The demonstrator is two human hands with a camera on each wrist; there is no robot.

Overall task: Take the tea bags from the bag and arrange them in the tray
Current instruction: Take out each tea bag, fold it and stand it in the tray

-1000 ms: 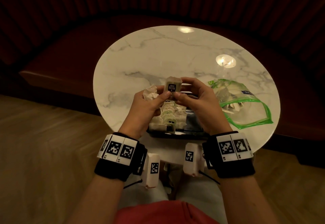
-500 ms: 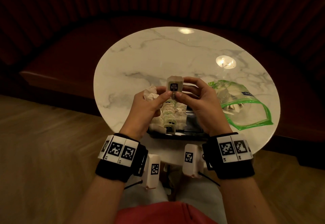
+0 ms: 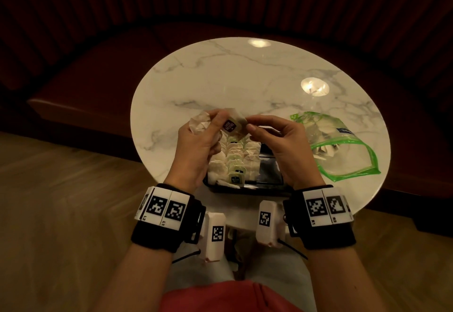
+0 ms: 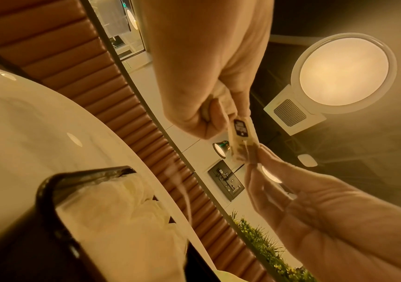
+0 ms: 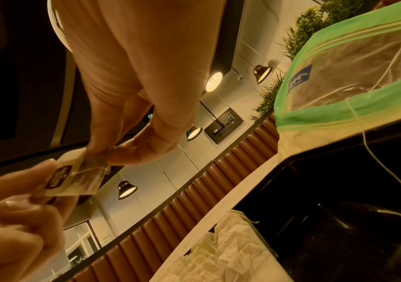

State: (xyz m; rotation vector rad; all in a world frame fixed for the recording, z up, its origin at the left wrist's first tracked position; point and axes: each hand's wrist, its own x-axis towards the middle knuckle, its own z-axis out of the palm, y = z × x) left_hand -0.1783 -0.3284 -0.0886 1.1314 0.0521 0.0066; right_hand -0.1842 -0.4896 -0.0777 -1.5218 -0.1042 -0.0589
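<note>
Above the tray, both hands hold one small tea bag (image 3: 234,125) with a dark label. My left hand (image 3: 220,121) pinches its left side (image 4: 239,131) and also keeps crumpled white tea bags (image 3: 199,123) bunched against its palm. My right hand (image 3: 251,128) pinches the bag's right edge (image 5: 73,179) between thumb and fingertips. The black tray (image 3: 269,185) lies at the table's near edge under the hands, with several tea bags (image 3: 235,159) in rows in its left part. The clear zip bag (image 3: 343,145) with a green rim lies open to the right, with tea bags inside.
The round white marble table (image 3: 245,79) stands before a dark red padded bench (image 3: 98,71). A lamp's bright reflection (image 3: 315,87) shows on the tabletop beyond the zip bag. The tray's right part (image 5: 339,190) is bare black. Wooden floor lies on both sides.
The tea bag, held upright with its label facing me before, is now tilted. My right hand's fingers have slid to its right edge. Both hands have shifted slightly.
</note>
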